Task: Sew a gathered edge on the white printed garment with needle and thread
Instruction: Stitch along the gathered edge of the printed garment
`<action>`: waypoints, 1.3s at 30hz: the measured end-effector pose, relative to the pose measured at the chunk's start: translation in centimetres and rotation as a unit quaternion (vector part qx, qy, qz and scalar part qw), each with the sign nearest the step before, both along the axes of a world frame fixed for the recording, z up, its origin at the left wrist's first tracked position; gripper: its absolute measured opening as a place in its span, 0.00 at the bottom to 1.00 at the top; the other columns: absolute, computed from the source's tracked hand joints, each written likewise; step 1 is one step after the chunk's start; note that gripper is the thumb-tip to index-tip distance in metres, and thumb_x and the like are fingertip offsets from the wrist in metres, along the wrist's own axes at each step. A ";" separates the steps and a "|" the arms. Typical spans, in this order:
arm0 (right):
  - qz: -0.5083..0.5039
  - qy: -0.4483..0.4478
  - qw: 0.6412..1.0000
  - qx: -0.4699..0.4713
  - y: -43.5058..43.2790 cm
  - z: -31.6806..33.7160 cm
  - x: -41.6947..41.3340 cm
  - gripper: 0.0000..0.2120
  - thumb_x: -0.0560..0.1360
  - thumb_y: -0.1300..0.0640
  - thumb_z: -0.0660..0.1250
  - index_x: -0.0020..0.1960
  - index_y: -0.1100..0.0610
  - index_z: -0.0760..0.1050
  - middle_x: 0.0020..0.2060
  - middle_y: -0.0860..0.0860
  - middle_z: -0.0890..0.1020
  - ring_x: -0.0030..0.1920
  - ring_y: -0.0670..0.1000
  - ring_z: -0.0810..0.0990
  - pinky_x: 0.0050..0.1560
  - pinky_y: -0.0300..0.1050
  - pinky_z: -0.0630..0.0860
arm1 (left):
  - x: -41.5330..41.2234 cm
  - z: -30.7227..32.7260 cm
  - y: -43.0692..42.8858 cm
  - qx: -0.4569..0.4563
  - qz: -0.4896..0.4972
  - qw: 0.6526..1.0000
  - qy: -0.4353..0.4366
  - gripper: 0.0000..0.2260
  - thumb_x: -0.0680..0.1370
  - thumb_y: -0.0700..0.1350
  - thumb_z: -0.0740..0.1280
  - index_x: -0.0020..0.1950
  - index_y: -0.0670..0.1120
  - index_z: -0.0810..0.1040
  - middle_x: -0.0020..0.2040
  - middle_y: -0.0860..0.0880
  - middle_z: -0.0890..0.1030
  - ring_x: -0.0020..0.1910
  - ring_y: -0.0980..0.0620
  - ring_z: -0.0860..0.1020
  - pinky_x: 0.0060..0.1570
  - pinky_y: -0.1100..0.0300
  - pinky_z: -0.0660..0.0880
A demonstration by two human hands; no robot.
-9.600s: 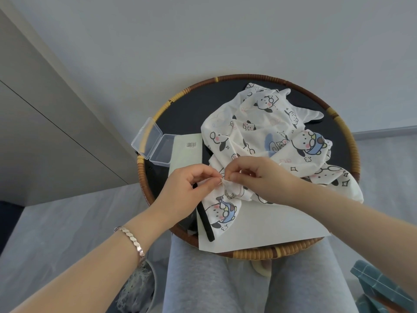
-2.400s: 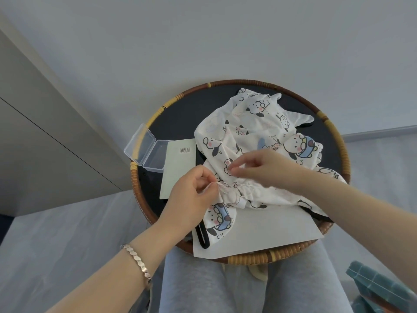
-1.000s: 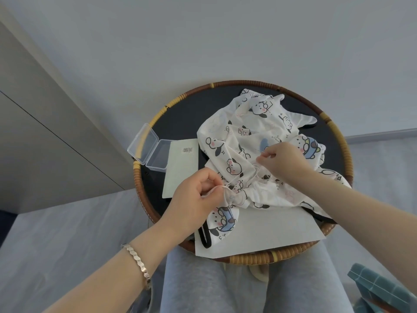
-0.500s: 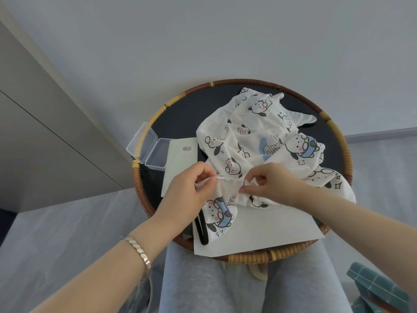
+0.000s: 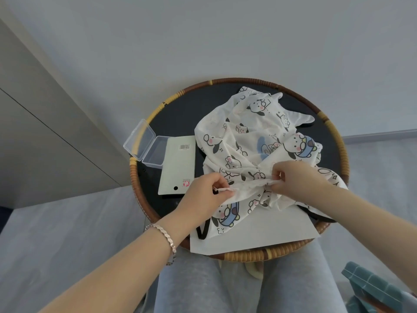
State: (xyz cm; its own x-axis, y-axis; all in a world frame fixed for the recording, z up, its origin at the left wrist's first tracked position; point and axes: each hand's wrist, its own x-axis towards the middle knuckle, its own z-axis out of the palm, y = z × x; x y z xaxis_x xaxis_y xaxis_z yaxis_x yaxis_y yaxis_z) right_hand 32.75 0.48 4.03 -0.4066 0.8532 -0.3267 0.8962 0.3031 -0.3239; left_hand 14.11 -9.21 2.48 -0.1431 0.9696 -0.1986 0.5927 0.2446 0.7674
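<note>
My left grip (image 5: 203,194) pinches one end of the gathered edge (image 5: 250,185) and my right grip (image 5: 293,177) pinches the other. The garment (image 5: 243,141) is heaped on the counter's (image 5: 176,118) right half. Needle and thread are too fine to make out. My grips have drawn further apart than half a second ago, stretching the edge.

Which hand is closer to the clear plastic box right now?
Left. The left hand pinches the white printed garment edge below-right of the clear plastic box; the right hand pinches that edge farther right.
</note>
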 end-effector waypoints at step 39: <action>0.142 0.237 0.961 0.014 -3.4 1.9 -3.0 0.08 0.78 0.55 0.59 0.52 0.52 0.76 0.42 0.48 0.78 0.40 0.46 0.74 0.44 0.44 0.73 | -2.0 2.6 -1.6 0.110 0.017 0.985 -0.131 0.06 0.76 0.41 0.66 0.43 0.52 0.79 0.36 0.65 0.80 0.42 0.67 0.77 0.42 0.76 0.70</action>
